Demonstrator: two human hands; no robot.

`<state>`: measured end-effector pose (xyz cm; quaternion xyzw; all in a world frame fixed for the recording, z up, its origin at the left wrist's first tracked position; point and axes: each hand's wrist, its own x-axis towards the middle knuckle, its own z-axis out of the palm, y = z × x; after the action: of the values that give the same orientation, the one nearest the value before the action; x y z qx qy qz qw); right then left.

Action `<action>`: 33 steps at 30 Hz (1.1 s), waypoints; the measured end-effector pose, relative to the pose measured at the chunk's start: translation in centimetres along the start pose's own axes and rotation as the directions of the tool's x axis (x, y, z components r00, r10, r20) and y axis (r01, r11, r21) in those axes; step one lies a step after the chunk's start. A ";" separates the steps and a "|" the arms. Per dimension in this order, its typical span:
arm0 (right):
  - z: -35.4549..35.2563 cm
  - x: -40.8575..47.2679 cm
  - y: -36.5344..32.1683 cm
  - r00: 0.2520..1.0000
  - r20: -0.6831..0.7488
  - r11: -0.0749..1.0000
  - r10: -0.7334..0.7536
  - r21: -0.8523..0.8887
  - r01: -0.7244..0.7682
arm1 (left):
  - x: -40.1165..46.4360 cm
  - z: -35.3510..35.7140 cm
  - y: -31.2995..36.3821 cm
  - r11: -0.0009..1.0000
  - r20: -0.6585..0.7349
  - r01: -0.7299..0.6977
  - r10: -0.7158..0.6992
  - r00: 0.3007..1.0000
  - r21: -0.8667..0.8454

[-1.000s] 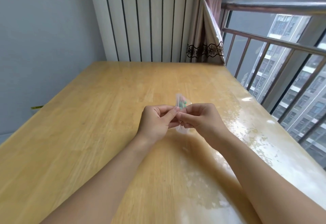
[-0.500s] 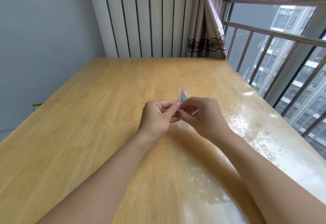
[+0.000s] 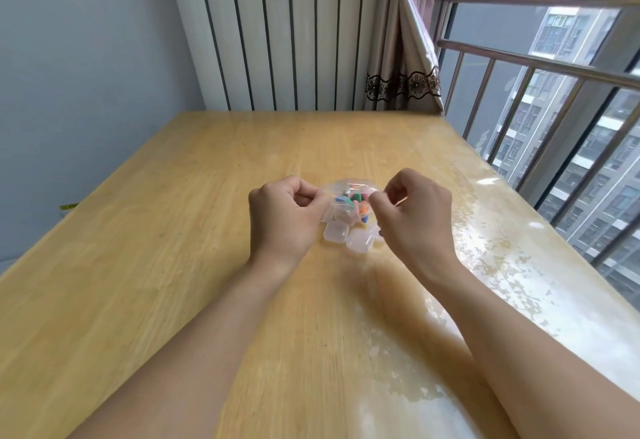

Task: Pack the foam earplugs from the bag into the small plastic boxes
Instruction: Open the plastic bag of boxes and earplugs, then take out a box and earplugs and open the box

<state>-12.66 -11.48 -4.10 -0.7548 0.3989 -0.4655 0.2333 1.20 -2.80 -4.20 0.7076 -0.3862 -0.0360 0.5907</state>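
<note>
A small clear plastic bag is stretched open between my hands above the wooden table. Inside it lie several coloured foam earplugs, blue, green, orange and pink. Small clear plastic boxes show at the bag's lower part; whether they are inside the bag or under it I cannot tell. My left hand pinches the bag's left edge with curled fingers. My right hand pinches the right edge the same way.
The table runs to a white ribbed wall panel at the back and a grey wall on the left. A curtain hangs at the back right. A metal window railing lines the right side.
My hands have moved apart, pulling the bag's mouth wide open. The earplugs and the clear boxes, hidden behind my fingers before, now show between the hands.
</note>
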 end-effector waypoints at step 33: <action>-2.9 2.8 3.7 0.777 0.627 0.993 0.055 -0.115 0.022 | 4.2 -5.2 -2.0 0.855 0.142 -0.256 0.215 0.966 0.450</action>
<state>-15.97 -15.85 -3.92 -0.8756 0.3309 -0.1610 0.3129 7.79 -1.04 -2.61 0.7734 -0.4923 0.0997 0.3868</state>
